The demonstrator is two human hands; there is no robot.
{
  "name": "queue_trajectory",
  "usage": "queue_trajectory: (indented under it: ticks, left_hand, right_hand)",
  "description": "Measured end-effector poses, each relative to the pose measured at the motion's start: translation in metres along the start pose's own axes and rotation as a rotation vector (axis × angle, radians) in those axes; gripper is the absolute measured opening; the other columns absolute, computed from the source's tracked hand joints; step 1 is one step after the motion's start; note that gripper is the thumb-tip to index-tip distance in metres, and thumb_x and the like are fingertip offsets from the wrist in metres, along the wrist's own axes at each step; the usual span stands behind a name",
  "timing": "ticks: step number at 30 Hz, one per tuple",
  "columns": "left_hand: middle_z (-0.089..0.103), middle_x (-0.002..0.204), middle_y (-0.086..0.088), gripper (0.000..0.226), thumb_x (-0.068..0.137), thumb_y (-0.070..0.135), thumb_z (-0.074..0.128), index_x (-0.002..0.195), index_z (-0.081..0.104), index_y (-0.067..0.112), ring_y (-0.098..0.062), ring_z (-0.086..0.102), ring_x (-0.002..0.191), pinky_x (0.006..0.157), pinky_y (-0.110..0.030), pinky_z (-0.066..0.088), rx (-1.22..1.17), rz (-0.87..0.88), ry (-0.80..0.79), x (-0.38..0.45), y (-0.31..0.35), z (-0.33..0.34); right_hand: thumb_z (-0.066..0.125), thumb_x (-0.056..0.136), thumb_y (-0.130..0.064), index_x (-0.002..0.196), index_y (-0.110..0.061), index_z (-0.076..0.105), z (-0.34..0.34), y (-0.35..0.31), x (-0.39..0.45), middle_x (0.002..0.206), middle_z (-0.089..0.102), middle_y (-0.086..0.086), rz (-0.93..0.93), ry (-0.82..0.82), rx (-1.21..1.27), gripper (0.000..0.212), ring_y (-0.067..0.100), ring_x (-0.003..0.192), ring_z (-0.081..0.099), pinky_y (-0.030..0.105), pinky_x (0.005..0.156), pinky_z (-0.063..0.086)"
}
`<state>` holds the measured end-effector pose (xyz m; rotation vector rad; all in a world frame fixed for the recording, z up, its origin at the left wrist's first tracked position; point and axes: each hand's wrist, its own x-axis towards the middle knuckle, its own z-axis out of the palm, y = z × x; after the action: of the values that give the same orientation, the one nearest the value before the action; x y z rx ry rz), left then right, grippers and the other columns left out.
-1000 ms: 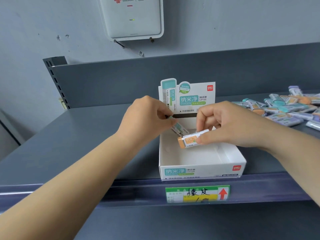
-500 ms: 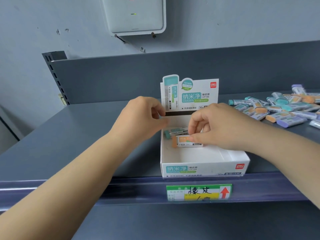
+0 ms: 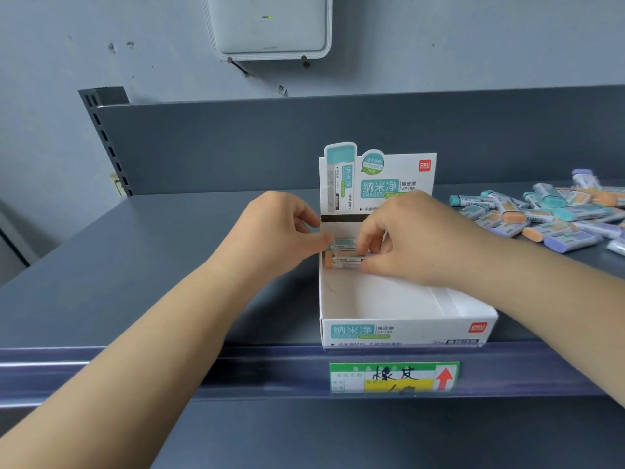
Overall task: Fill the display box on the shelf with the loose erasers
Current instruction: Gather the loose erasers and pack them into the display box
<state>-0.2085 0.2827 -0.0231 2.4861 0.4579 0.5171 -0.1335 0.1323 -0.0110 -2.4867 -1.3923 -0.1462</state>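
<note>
Both erasers are now sitting deeper at the back of the display box; left hand is steadying the teal eraser, right hand is pinching the orange eraser; next I'd expect a reach to the loose erasers.

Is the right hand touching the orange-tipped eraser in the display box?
Touching. The head view shows the right hand with thumb and fingers curled onto the orange-tipped eraser at the back of the display box.

Eraser pile cut by rt edge
</note>
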Motion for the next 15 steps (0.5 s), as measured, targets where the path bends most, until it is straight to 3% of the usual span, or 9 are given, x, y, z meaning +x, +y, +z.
queue_trajectory:
  ticks: [4, 10, 15]
  left_hand:
    - [0.061, 0.066, 0.011, 0.007, 0.078, 0.026, 0.066, 0.082, 0.064, 0.022, -0.003, 0.049, 0.053, 0.045, -0.004, 0.035, 0.003, 0.008, 0.006, -0.001, 0.000, 0.000]
    - [0.060, 0.064, 0.010, 0.007, 0.079, 0.027, 0.064, 0.081, 0.063, 0.020, -0.004, 0.049, 0.053, 0.044, -0.007, 0.036, 0.023, 0.024, 0.028, -0.004, 0.000, -0.001]
    - [0.060, 0.073, 0.012, 0.009, 0.082, 0.029, 0.057, 0.088, 0.061, 0.022, -0.016, 0.052, 0.066, 0.057, -0.028, 0.041, 0.181, 0.161, 0.242, -0.014, 0.013, -0.012]
  right_hand:
    - [0.068, 0.077, -0.028, 0.082, -0.024, 0.073, 0.003, 0.001, 0.006, 0.071, 0.056, -0.012, -0.024, 0.016, -0.041, 0.008, 0.012, 0.077, 0.054, 0.022, 0.061, 0.040]
    - [0.069, 0.076, -0.034, 0.084, -0.024, 0.072, 0.000, 0.001, 0.006, 0.077, 0.061, -0.010, -0.022, 0.003, -0.020, 0.014, 0.013, 0.081, 0.057, 0.026, 0.071, 0.048]
    - [0.064, 0.079, -0.036, 0.085, -0.025, 0.067, -0.019, 0.009, -0.009, 0.071, 0.054, -0.015, 0.028, 0.237, 0.037, 0.013, 0.000, 0.061, 0.045, 0.027, 0.066, 0.044]
